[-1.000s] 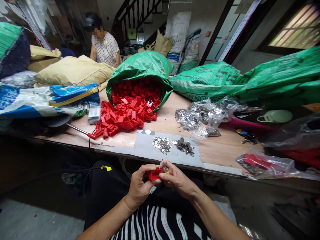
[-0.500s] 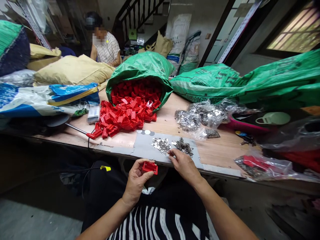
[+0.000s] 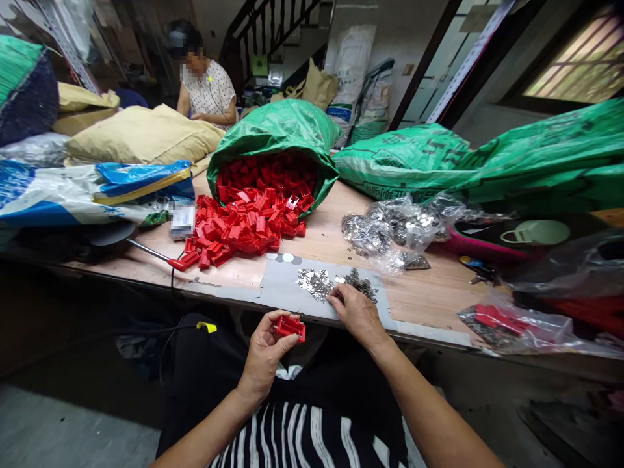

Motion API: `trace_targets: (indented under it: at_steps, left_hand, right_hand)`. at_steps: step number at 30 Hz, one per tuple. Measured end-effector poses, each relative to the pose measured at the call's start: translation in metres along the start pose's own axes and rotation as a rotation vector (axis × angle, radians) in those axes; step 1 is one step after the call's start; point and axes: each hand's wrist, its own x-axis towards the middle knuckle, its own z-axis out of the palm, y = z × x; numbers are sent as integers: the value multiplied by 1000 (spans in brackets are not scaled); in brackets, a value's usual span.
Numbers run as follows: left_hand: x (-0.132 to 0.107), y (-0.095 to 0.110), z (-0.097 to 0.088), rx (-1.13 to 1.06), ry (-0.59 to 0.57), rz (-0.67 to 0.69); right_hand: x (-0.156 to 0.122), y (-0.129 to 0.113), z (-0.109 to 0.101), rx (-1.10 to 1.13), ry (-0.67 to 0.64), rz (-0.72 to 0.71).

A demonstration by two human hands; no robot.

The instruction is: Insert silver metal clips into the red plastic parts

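Observation:
My left hand [image 3: 266,354] grips a small red plastic housing [image 3: 291,328] between thumb and fingers, in front of the table edge; its open hollow side faces up. My right hand [image 3: 358,318] is at the near edge of two piles of small metal pieces, its thumb and fingertips pinched together; whatever is between them is too small to make out. The shinier pile [image 3: 314,283] lies left of those fingers, while the darker pile [image 3: 361,283] is partly behind the hand. Both piles rest on a grey sheet [image 3: 277,286] on the table.
A green sack [image 3: 277,123] spills a heap of red housings [image 3: 244,224] onto the table. Clear bags of metal pieces [image 3: 385,227] lie to the right, near a light green cup [image 3: 541,232]. Across the table sits another person [image 3: 207,91].
My right hand has shifted slightly, its fingertips now lower and closer to the metal piles. The red housing in my left hand has tilted a little.

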Motion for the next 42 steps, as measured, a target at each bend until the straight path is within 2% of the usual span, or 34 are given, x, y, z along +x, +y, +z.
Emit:
trace_targets:
  at_steps: [11,17,21,25,32,37,42]
  left_hand:
    - [-1,0,-2,-29,25,-17]
    - [0,-1,-2,-36,28,-18]
    - [-1,0,-2,-38,29,-26]
    - [-1,2,-3,-21,43,-1]
    - [0,5,-7,11,43,59]
    - [-2,11,-5,129,69,132]
    - [-4,11,-2,316,100,278]
  right_hand:
    - [1,2,1,14,14,21]
    - [-1,-1,0,91,2,-78]
    - [0,-4,1,50,-31,-82]
    - [2,-5,2,53,-42,-85]
    - [-1,-1,7,142,13,-113]
    - [-8,-11,6,393,54,-78]
    - [-20,-37,6,828,-118,-10]
